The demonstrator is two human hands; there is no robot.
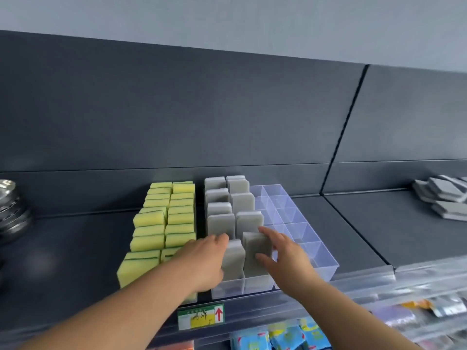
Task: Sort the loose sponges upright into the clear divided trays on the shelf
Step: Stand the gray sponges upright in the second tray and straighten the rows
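Observation:
A clear divided tray [324,265] sits on the dark shelf; grey sponges stand upright in its two left columns and its right columns are bare. My left hand [202,258] holds the front left grey sponge [233,260] upright in its compartment. Beside it, my right hand [283,251] grips a second grey sponge [256,253] between thumb and fingers, upright in the neighbouring compartment. To the left a tray of yellow-green sponges [161,223] is packed upright. Loose grey sponges [444,195] lie piled at the far right of the shelf.
The shelf's dark back panel [227,122] rises behind the trays. Stacked metal bowls [10,210] sit at the left edge. A price label [201,317] hangs on the shelf front, with packaged goods [285,337] on the shelf below.

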